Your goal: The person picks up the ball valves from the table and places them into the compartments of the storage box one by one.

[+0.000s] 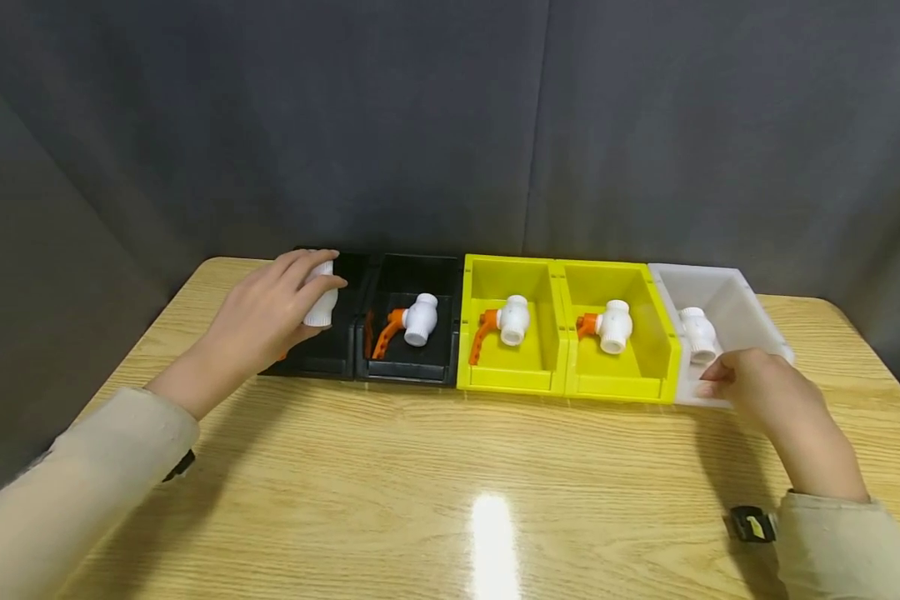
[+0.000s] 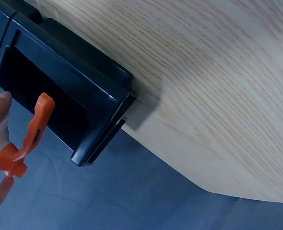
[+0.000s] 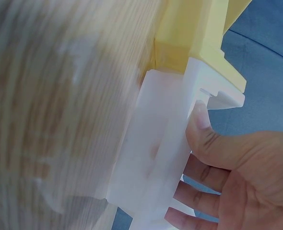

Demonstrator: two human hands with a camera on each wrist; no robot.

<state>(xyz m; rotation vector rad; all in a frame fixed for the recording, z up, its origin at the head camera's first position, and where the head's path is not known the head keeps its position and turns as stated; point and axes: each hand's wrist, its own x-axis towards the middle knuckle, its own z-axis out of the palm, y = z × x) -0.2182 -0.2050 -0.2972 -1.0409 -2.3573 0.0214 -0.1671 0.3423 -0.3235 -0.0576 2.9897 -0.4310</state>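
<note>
My left hand (image 1: pixel 270 308) holds a white ball valve (image 1: pixel 321 296) at the leftmost black bin (image 1: pixel 311 367). The valve's orange lever handle (image 2: pixel 38 120) sticks out below the fingers in the left wrist view. At the far right, my right hand (image 1: pixel 772 392) reaches over the front of the white bin (image 1: pixel 750 308), its thumb (image 3: pixel 200 120) beside the front lip. Just beyond those fingertips another white valve (image 1: pixel 697 333) lies inside that bin; its handle is hidden. Nothing shows between the right thumb and fingers.
Three more valves with orange handles lie singly in the second black bin (image 1: pixel 405 375), the left yellow bin (image 1: pixel 506 381) and the right yellow bin (image 1: pixel 622 387). The bins stand in a row on the wooden table (image 1: pixel 390 475). A dark curtain (image 1: pixel 435 125) hangs behind.
</note>
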